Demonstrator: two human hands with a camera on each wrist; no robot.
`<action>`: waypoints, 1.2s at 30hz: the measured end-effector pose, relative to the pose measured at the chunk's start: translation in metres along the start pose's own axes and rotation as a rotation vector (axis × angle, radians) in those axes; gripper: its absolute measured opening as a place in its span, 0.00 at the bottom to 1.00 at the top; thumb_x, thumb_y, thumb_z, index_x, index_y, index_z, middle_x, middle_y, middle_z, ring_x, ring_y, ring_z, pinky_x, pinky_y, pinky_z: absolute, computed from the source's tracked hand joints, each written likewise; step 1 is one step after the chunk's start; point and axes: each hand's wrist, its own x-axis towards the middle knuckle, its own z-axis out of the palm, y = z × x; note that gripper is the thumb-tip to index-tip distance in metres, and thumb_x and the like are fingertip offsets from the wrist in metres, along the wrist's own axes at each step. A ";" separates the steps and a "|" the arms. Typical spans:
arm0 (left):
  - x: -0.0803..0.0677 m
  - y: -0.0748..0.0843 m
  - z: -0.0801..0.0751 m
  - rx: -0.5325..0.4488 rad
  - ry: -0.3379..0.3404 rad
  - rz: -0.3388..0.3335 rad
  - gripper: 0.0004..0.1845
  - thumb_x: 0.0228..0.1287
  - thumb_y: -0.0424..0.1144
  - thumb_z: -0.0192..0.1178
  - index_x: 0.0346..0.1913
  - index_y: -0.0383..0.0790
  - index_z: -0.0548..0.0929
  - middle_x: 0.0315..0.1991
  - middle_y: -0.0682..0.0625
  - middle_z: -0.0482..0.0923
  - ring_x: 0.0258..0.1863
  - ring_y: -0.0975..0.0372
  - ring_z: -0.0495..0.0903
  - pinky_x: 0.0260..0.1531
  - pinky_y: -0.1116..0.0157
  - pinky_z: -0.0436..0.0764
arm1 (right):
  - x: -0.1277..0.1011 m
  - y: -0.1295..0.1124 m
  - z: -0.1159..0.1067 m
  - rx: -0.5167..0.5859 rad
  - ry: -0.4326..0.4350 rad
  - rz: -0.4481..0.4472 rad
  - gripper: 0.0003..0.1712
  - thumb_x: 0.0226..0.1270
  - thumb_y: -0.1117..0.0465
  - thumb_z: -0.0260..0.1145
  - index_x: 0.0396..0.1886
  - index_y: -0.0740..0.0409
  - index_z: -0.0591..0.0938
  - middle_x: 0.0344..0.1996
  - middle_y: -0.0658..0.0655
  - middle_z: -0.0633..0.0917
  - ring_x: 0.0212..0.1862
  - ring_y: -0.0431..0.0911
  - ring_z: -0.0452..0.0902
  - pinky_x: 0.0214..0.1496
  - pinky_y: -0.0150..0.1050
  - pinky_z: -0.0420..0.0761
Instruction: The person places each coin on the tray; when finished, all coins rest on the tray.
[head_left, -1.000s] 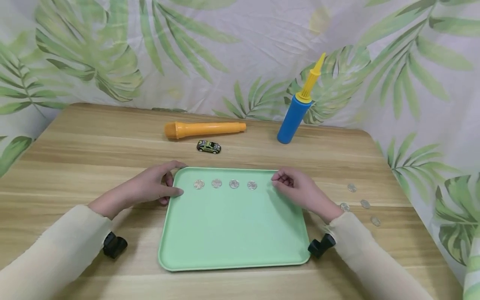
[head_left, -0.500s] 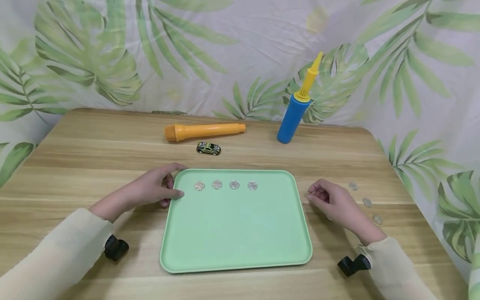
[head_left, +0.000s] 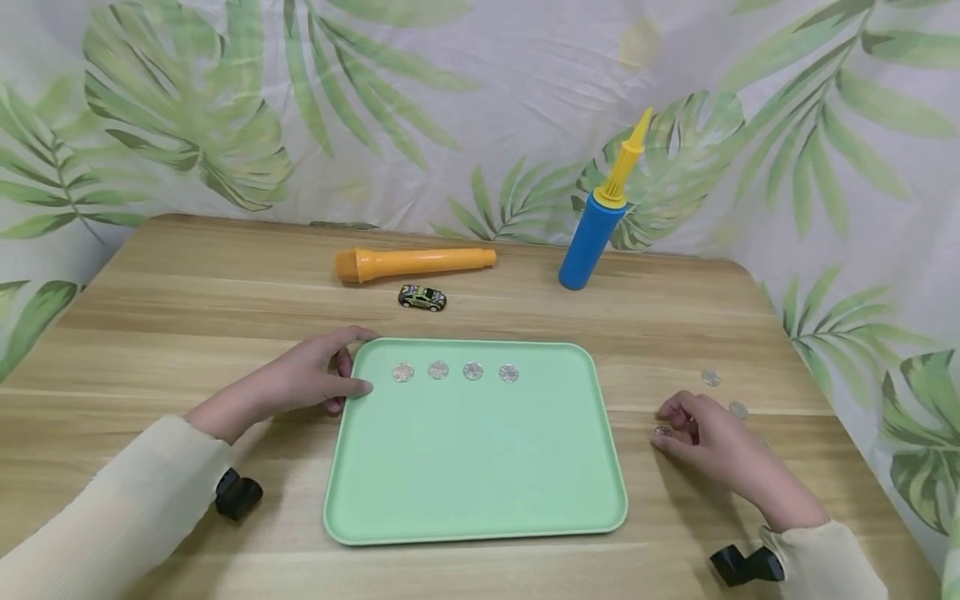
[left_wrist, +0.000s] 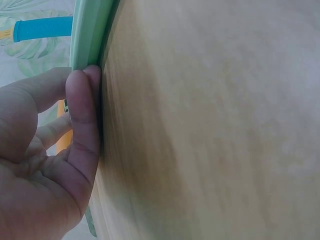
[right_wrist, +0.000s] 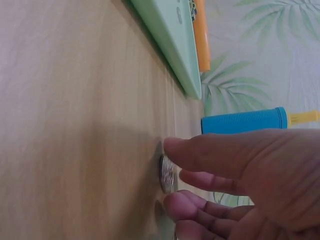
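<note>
Wooden table (head_left: 187, 317): right hand (head_left: 712, 446) pinches a thin, hard, probably slippery coin (head_left: 663, 432) by its rim; left hand (head_left: 296, 383) fingers, pressed together, steady the tray (head_left: 472, 467).

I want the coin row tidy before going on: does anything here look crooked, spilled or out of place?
Nothing stands out. The four silver coins lie in an even row on the flat green tray. The left hand touches its edge; the right hand pinches a loose coin on the wooden table.
</note>
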 end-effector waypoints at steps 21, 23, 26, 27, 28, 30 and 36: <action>-0.001 0.003 -0.004 0.004 -0.002 -0.005 0.38 0.71 0.36 0.68 0.79 0.37 0.62 0.36 0.44 0.71 0.27 0.59 0.78 0.26 0.66 0.84 | 0.000 0.004 0.001 0.036 -0.046 0.056 0.12 0.69 0.60 0.73 0.41 0.62 0.79 0.33 0.52 0.82 0.32 0.37 0.72 0.33 0.29 0.75; 0.000 0.003 -0.004 0.006 -0.001 -0.006 0.38 0.71 0.36 0.68 0.79 0.38 0.62 0.36 0.44 0.71 0.27 0.59 0.78 0.26 0.66 0.84 | 0.001 0.003 0.001 0.034 -0.025 0.037 0.12 0.69 0.61 0.73 0.41 0.61 0.78 0.32 0.51 0.81 0.31 0.36 0.71 0.32 0.29 0.75; 0.001 0.003 -0.005 0.004 -0.002 -0.007 0.39 0.70 0.36 0.68 0.79 0.38 0.62 0.36 0.44 0.71 0.27 0.59 0.78 0.26 0.66 0.84 | 0.005 0.000 0.000 0.030 0.015 0.001 0.10 0.69 0.64 0.73 0.39 0.59 0.78 0.30 0.51 0.80 0.30 0.36 0.70 0.31 0.29 0.74; 0.001 0.004 -0.005 0.002 -0.002 -0.008 0.39 0.70 0.36 0.68 0.79 0.38 0.62 0.36 0.44 0.71 0.27 0.59 0.78 0.26 0.66 0.84 | 0.007 -0.002 0.000 0.034 0.029 -0.008 0.10 0.69 0.64 0.72 0.39 0.59 0.78 0.29 0.51 0.80 0.30 0.36 0.70 0.31 0.29 0.74; 0.001 0.004 -0.005 0.000 -0.002 -0.008 0.39 0.70 0.35 0.68 0.79 0.38 0.62 0.36 0.44 0.71 0.27 0.59 0.78 0.26 0.66 0.84 | 0.010 -0.004 -0.001 0.040 0.043 -0.014 0.09 0.70 0.65 0.72 0.40 0.59 0.78 0.29 0.51 0.80 0.30 0.36 0.70 0.30 0.29 0.74; 0.001 0.003 -0.004 0.000 -0.003 -0.005 0.39 0.70 0.35 0.68 0.79 0.37 0.62 0.36 0.44 0.71 0.27 0.59 0.78 0.26 0.66 0.84 | 0.016 -0.007 -0.002 0.070 0.070 -0.026 0.08 0.71 0.66 0.71 0.40 0.61 0.78 0.29 0.53 0.81 0.29 0.35 0.72 0.30 0.29 0.76; 0.001 0.004 -0.002 -0.010 -0.013 0.003 0.39 0.71 0.35 0.68 0.79 0.37 0.62 0.36 0.44 0.71 0.27 0.59 0.78 0.26 0.65 0.84 | 0.036 -0.020 -0.001 0.298 0.063 -0.005 0.10 0.74 0.65 0.69 0.45 0.66 0.78 0.34 0.62 0.85 0.28 0.38 0.78 0.30 0.33 0.86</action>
